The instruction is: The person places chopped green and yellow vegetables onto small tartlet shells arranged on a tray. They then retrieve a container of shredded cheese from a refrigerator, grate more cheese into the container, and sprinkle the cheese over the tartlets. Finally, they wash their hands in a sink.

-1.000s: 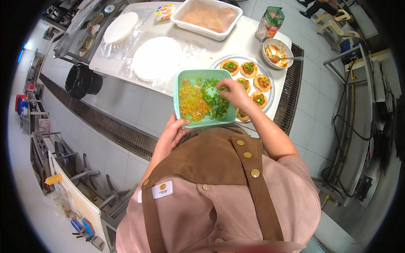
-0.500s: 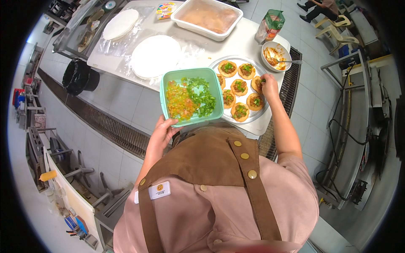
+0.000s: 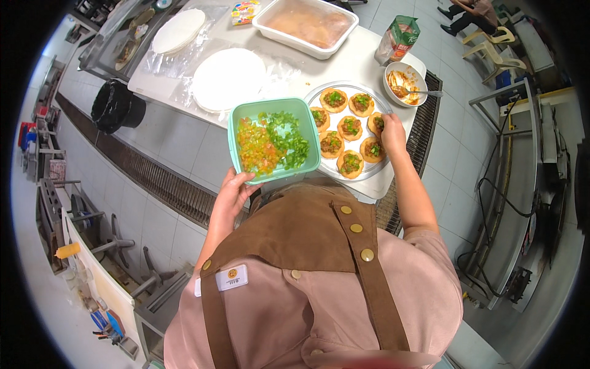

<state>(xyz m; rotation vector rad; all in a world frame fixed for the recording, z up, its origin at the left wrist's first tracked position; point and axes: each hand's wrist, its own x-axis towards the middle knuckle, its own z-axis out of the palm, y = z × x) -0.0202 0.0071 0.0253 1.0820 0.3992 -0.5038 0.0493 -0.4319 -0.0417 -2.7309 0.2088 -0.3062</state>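
Observation:
My left hand [image 3: 232, 192] grips the near rim of a square mint-green plastic container [image 3: 236, 147], thumb on top. Chopped orange-yellow vegetables [image 3: 257, 147] fill its left half and chopped green herbs [image 3: 294, 147] its right. Beside it lies a round metal tray [image 3: 337, 125] with several small round dough bases, each topped with a brownish filling and green bits; a base [image 3: 351, 165] sits at the near side. My right hand [image 3: 394, 132] is at the tray's right side, fingers drawn together over a topped base [image 3: 375, 125] that they partly cover. Anything between its fingertips is hidden.
A white bowl [image 3: 389, 86] with sauce smears and a spoon stands beyond the tray, near a green-and-red pouch [image 3: 397, 40]. Further back are a white tub [image 3: 307, 43] and white round sheets [image 3: 228, 80] on plastic. A black bin [image 3: 118, 111] stands left of the table [image 3: 150, 83].
My left hand has shifted the container slightly left. My right hand stays by the same base at the tray's right side, with its fingers a little lower and closer together.

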